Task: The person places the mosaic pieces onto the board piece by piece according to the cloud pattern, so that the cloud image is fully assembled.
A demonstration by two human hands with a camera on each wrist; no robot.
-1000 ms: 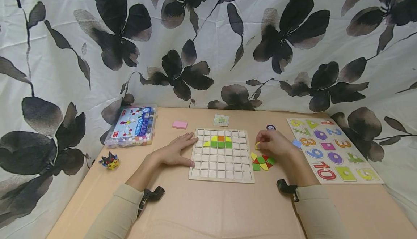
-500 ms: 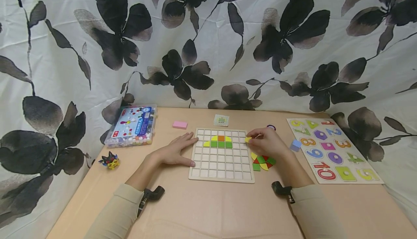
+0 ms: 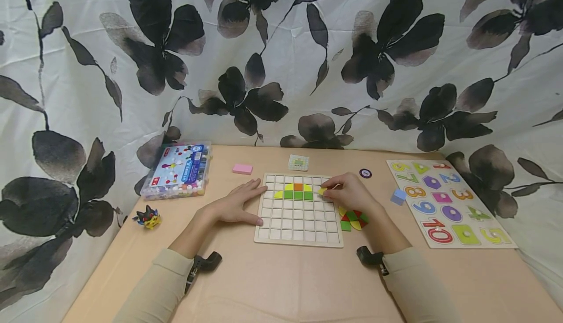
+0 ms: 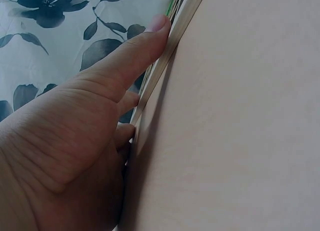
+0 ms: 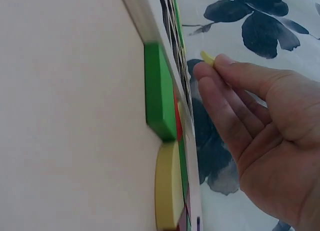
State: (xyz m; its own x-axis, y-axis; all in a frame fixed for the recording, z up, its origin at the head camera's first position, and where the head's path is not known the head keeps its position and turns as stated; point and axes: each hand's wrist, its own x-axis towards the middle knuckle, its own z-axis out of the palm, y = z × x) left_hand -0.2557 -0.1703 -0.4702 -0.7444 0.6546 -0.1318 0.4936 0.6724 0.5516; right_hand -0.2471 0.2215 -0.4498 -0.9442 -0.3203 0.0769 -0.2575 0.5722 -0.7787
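Right hand (image 3: pixel 352 195): fingers curled, thumb and fingertips pinching a small yellow piece (image 3: pixel 322 191). In the right wrist view the same yellow piece (image 5: pixel 207 57) shows as a thin sliver at the fingertips. The piece is over the grid board (image 3: pixel 299 232), near the board's right edge in its upper rows, just right of the coloured pattern (image 3: pixel 295 192). Whether it touches the board or sits just above it cannot be told.

Left hand (image 3: pixel 237 204): flat, fingers straight, resting on the table (image 3: pixel 272 284) against the board's left edge, thumb tip at the frame; judged to be steadying the board.

Progress, judged: early. The pattern fills one short run of yellow and green cells with an orange cell and yellow corners above it; most cells are bare. The piece in hand appears to belong at the right end of that run and is not yet seated. A cluster of loose pieces (image 3: pixel 354 219) in red, green and yellow waits on the table beside the board's right edge.

Orientation: the piece is too small and too covered by the fingers to fix its long axis; its exposed tip points left, toward the pattern
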